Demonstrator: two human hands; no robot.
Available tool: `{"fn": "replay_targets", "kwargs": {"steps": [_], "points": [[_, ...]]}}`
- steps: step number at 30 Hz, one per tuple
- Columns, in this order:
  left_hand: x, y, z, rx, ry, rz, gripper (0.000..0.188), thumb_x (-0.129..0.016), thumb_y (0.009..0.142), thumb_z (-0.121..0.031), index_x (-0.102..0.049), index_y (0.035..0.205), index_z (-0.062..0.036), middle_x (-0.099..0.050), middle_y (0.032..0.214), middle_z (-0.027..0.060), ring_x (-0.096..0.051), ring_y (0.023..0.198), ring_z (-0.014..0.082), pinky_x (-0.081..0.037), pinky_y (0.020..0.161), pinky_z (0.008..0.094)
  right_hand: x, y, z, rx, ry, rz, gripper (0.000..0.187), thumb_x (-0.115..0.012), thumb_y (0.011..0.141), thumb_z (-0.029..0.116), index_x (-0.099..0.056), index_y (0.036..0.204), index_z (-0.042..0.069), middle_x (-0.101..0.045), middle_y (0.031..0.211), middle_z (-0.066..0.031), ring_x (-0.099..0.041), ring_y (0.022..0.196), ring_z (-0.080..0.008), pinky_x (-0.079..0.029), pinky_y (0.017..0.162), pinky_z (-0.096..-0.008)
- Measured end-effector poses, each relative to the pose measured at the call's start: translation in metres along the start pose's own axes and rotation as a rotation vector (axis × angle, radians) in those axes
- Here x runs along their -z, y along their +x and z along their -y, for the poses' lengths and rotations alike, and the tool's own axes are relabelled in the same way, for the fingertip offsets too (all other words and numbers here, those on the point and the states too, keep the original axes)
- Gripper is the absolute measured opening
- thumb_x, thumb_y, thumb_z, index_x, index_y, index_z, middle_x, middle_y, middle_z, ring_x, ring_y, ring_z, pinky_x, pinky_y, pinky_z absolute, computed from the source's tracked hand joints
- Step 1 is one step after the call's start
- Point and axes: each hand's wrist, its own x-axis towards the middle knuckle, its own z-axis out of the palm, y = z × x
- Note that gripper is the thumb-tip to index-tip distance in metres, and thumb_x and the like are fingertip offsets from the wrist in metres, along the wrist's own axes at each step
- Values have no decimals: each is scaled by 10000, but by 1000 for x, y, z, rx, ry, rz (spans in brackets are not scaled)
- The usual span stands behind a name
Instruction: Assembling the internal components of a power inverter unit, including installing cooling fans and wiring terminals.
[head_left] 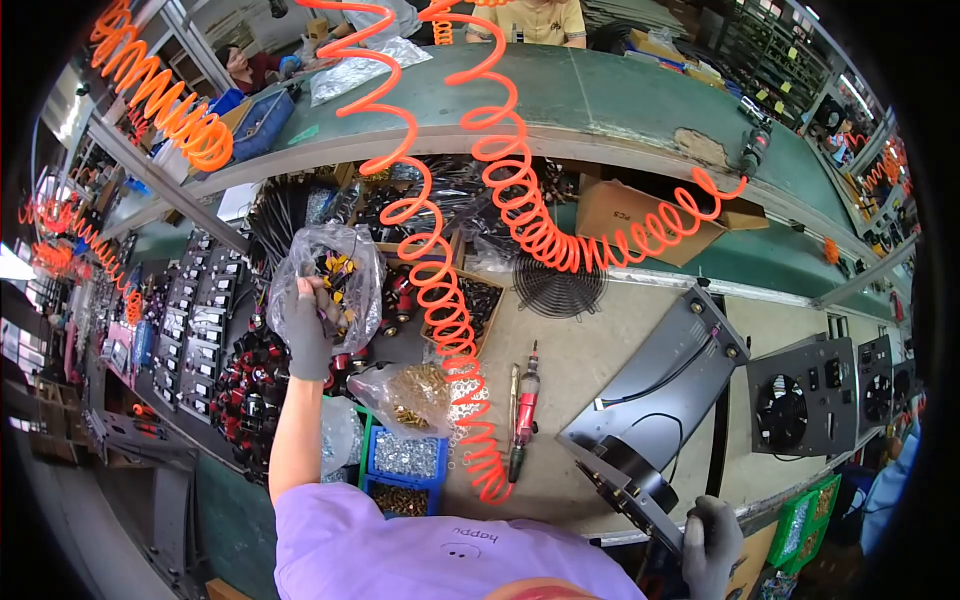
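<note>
My left hand (309,335), in a grey glove with bare fingertips, reaches into an open clear plastic bag (362,312) at the left. Small yellow and black parts (338,272) lie inside it, right by my fingers. The fingers are bent together; what they hold, if anything, is hidden. At the lower right my right hand (712,540), also gloved in grey, is closed at the edge of a dark metal panel (628,508) that carries a round black fan housing (640,470). This panel stands tilted against a larger flat grey metal plate (650,380) with black cables.
An orange coiled air hose (445,300) hangs over the bench beside a red power screwdriver (526,400). A black fan guard (560,287) lies behind. Blue bins (405,455) of screws stand near my body. Finished-looking fan panels (803,397) stand at right; red-black switches (250,400) are piled left.
</note>
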Motion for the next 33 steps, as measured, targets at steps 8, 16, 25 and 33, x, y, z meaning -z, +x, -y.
{"fn": "replay_targets", "kwargs": {"steps": [8,16,25,33], "points": [[-42,-136,0,265,-305,245,225,-481,926,-324,-507,910,-101,-381,751,-20,-387,645,127,-357,627,284,17,8,-23,175,227,176,204,-573,748,146,-595,871,-14,-580,716,-86,-551,672,-163,-439,650,-280],[-101,-281,9,214,116,415,193,-452,945,-174,-550,962,-8,-417,585,-20,-406,488,58,-361,466,230,9,49,-76,197,495,368,280,-568,842,132,-569,1087,-3,-600,917,-41,-551,811,-105,-455,714,-259],[-144,-378,37,127,485,526,201,-502,927,-192,-607,924,-21,-462,566,1,-456,493,61,-360,447,234,-13,47,-89,376,481,541,298,-527,873,185,-566,1099,-6,-601,978,-50,-539,924,-110,-410,849,-247],[-176,-418,43,-319,621,501,188,-543,902,-174,-617,908,-1,-505,597,56,-470,491,102,-389,484,253,-13,43,-106,465,526,644,310,-531,876,209,-575,1091,-10,-601,1004,-64,-545,918,-116,-431,830,-266]]}}
